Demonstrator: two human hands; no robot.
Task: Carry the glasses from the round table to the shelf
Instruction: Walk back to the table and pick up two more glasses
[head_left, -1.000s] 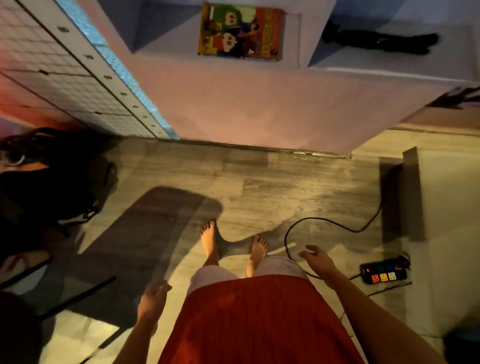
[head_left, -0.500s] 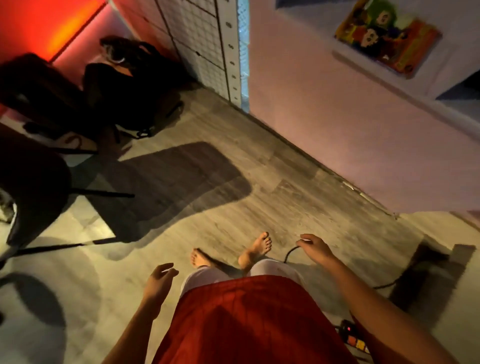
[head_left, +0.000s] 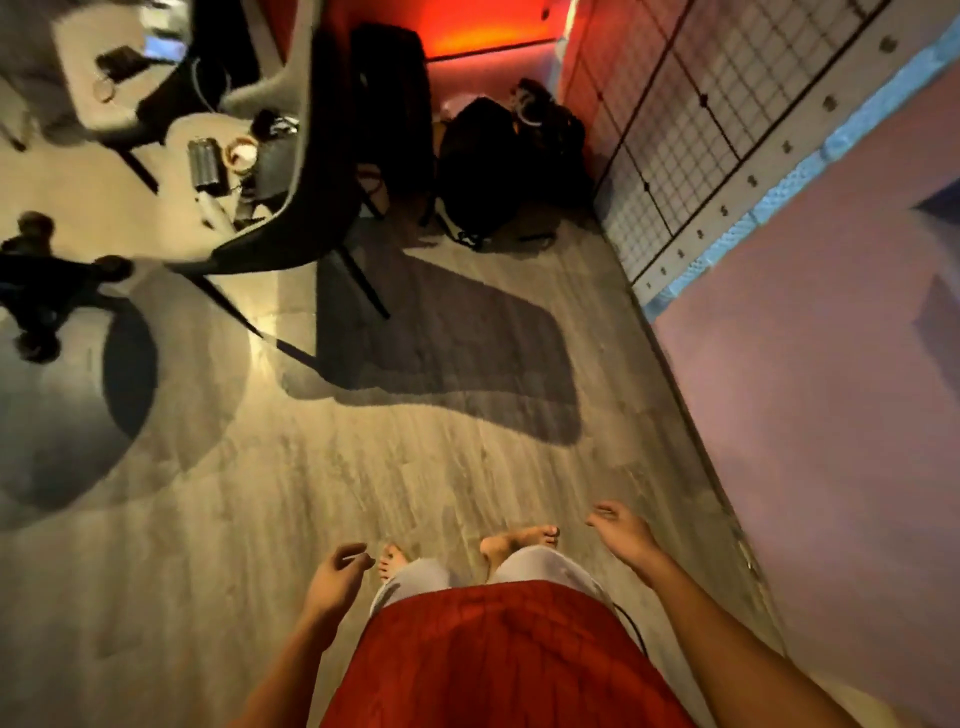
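Nothing is gripped: the left hand (head_left: 335, 577) and right hand (head_left: 621, 535) are held low over the wooden floor (head_left: 311, 493), fingers loosely curled and empty. Blurred clutter is seen on a pale tabletop (head_left: 218, 124) at the upper left, behind a dark chair (head_left: 311, 156). A round-rimmed item (head_left: 241, 153) near the tabletop's middle may be a glass; it cannot be told. Black bags (head_left: 478, 166) lie beside a wire grid panel (head_left: 701, 130).

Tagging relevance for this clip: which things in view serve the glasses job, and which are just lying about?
Job: left hand, right hand, both empty; pink shelf unit. No glasses clearly visible.
Lying about: black chair, black bags, wire grid panel.
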